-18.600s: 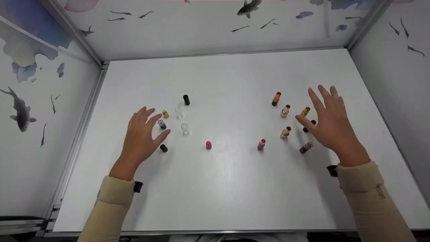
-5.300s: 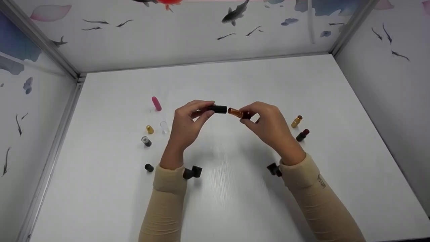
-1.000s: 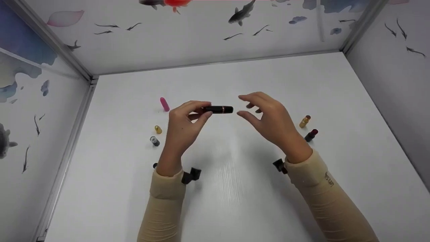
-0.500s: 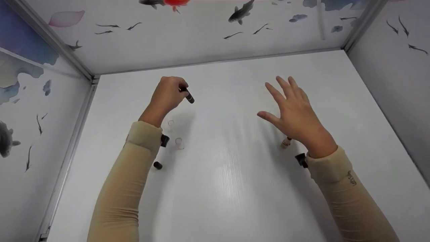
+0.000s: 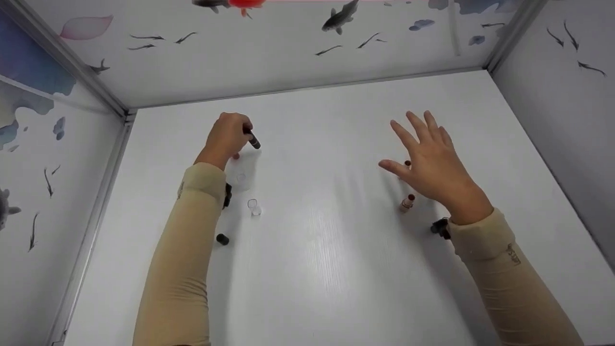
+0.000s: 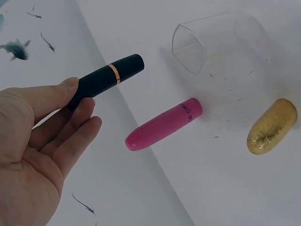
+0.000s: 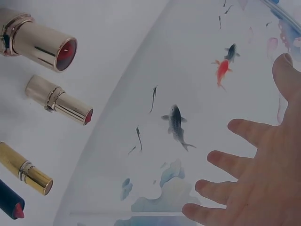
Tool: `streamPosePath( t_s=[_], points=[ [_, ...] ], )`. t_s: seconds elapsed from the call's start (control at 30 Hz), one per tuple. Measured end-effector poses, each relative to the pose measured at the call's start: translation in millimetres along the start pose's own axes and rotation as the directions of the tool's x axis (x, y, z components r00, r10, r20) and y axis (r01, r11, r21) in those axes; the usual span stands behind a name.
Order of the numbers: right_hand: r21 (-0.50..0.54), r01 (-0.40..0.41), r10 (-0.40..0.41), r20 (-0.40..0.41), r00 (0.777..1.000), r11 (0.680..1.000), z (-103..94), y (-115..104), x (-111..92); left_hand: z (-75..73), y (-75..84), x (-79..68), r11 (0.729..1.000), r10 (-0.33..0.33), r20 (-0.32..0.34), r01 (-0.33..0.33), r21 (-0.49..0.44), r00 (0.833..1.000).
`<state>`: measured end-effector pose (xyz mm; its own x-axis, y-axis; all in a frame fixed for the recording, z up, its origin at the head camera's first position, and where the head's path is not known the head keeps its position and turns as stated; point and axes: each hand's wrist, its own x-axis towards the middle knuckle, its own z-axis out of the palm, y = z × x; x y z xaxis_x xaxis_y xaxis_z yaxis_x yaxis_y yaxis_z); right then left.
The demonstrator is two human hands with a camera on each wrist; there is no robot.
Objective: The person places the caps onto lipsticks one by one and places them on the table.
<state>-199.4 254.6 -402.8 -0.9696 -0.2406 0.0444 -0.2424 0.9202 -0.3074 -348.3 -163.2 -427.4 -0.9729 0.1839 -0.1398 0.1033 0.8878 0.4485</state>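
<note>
My left hand (image 5: 229, 137) pinches a capped black lipstick (image 6: 107, 81) with a thin gold band, between thumb and fingers. It is held tilted over the back left of the table, its banded end pointing forward and right. Close below it is a capped pink lipstick (image 6: 164, 125), mostly hidden by the hand in the head view. My right hand (image 5: 435, 166) is spread with straight fingers and holds nothing. Under and beside it are two pale-gold lipsticks (image 5: 407, 203) without caps. The right wrist view also shows a gold lipstick (image 7: 26, 168) and a dark one with a pink tip (image 7: 11, 201).
On the left stand clear caps (image 5: 254, 207), a gold cap (image 6: 273, 127) and a small black cap (image 5: 222, 239). White panels printed with fish border the white table (image 5: 317, 278) at the back and sides.
The black cap and orange-gold lipstick, apart earlier, are joined; the right hand has let go and moved right, spreading. The left hand has carried the lipstick to the back left. Pink cap and base were joined earlier.
</note>
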Motion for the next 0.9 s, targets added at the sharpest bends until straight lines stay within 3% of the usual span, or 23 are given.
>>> streamPosePath(
  t_s=[0.37,0.63,0.9],
  points=[
    [0.017,-0.018,0.018,0.008,1.0,1.0,0.3,0,-4,2.1,-13.5,4.5,0.999,-0.022,0.037,0.021,0.043,0.999],
    [0.031,-0.014,0.014,0.009,1.0,0.999,-0.4,-1,-3,10.2,-18.2,7.8,0.99,0.033,0.018,-0.035,0.138,0.999],
    [0.03,-0.025,0.025,0.012,1.0,0.999,-0.3,0,-4,18.1,-11.4,13.0,0.969,0.09,-0.031,-0.08,0.232,0.995]
  ],
)
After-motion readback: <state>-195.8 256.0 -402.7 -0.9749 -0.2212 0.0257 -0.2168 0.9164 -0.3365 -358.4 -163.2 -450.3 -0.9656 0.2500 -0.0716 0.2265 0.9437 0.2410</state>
